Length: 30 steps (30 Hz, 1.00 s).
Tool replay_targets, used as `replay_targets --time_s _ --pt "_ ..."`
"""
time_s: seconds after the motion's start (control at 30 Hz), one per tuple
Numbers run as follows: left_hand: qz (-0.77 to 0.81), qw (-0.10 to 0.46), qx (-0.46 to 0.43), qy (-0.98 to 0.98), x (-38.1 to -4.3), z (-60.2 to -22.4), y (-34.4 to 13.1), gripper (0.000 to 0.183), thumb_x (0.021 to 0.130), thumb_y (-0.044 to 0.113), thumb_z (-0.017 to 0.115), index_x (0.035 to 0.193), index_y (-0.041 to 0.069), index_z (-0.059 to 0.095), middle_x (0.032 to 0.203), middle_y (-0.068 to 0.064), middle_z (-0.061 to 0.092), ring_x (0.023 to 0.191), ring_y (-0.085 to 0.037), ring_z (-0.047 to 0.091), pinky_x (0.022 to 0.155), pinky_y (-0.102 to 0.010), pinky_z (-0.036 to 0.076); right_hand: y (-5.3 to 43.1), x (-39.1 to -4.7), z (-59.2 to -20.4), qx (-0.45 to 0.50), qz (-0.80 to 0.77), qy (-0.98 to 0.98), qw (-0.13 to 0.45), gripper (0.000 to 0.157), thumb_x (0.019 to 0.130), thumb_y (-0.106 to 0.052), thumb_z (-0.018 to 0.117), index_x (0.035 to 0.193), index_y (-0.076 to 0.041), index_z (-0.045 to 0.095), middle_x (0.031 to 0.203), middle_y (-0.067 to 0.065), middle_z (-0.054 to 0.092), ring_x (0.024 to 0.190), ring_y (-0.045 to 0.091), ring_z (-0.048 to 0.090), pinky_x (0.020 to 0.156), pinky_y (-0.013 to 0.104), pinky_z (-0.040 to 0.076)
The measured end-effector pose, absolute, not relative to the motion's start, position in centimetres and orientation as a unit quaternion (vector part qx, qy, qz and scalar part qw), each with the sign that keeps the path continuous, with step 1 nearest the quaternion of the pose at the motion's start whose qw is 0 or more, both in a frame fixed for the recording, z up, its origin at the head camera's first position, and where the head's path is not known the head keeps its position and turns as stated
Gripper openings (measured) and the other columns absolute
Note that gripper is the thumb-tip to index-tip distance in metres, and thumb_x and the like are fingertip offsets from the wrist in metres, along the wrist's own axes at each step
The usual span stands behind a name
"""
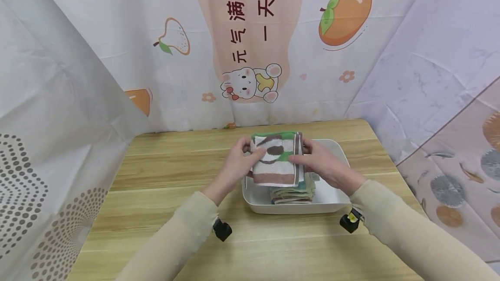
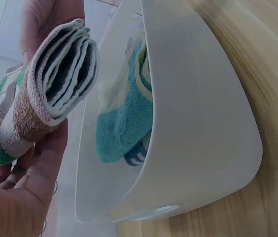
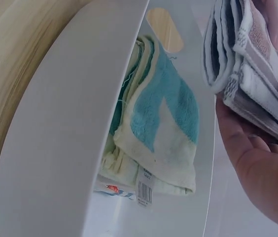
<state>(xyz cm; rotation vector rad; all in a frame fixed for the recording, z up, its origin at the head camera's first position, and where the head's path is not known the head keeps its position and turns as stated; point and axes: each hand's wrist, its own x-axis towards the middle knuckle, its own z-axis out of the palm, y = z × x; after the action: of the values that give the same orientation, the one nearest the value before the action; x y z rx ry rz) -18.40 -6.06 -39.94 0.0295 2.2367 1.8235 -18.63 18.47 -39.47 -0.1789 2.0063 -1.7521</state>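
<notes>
Between both hands is a folded towel, white with green, grey and brown patterning, held above a white plastic bin. The left hand grips its left side, thumb on the front and fingers behind. On the right side, the right hand pinches the towel's striped edge the same way. The left wrist view shows the towel's stacked layers end-on. Beneath it, inside the bin, lies a pile of folded towels; a teal and cream towel is on top, with a label hanging from the pile.
The bin stands on a wooden table, toward its right side. An oval handle hole shows in one bin wall. A printed curtain hangs behind the table, and pale sheets flank it on both sides.
</notes>
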Motion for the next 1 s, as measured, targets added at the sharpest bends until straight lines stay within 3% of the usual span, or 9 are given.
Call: replay_targets --time_s 0.37,0.53,0.77,1.0 --pt "0.685 0.240 0.007 0.688 -18.8 -40.3 -6.6 0.044 0.086 0.040 0.067 0.116 0.010 0.056 0.107 -0.015 0.059 0.085 -0.025 0.063 0.067 -0.042 0.056 19.4 -18.6 -39.6 -0.063 -0.660 0.709 0.242 0.058 0.091 -0.023 0.065 0.137 -0.002 0.037 0.129 0.016 0.050 0.109 0.024 0.055 0.085 0.040 0.051" --pt "0.694 0.261 0.008 0.671 -18.9 -40.3 -6.7 0.047 0.089 0.048 0.060 0.116 0.009 0.056 0.102 -0.011 0.057 0.086 -0.026 0.062 0.069 -0.042 0.056 19.8 -18.5 -39.6 -0.065 -0.664 0.702 0.248 0.051 0.094 -0.024 0.061 0.133 0.001 0.041 0.122 0.018 0.053 0.104 0.025 0.058 0.083 0.042 0.052" --pt "0.692 0.284 0.007 0.664 -19.3 -40.4 -6.2 0.046 0.090 0.046 0.060 0.118 0.010 0.057 0.112 -0.012 0.056 0.089 -0.028 0.061 0.071 -0.043 0.056 20.4 -18.7 -39.8 -0.033 -0.659 0.704 0.261 0.049 0.094 -0.034 0.058 0.128 0.000 0.047 0.115 0.018 0.061 0.098 0.030 0.063 0.079 0.044 0.053" --pt "0.683 0.302 -0.005 0.665 -20.1 -40.6 -5.4 0.045 0.090 0.049 0.058 0.108 0.007 0.062 0.091 -0.008 0.055 0.078 -0.025 0.059 0.069 -0.047 0.056 21.1 -19.5 -40.3 -0.018 -0.631 0.726 0.274 0.056 0.094 -0.041 0.056 0.126 0.005 0.048 0.106 0.015 0.065 0.091 0.027 0.065 0.074 0.042 0.055"
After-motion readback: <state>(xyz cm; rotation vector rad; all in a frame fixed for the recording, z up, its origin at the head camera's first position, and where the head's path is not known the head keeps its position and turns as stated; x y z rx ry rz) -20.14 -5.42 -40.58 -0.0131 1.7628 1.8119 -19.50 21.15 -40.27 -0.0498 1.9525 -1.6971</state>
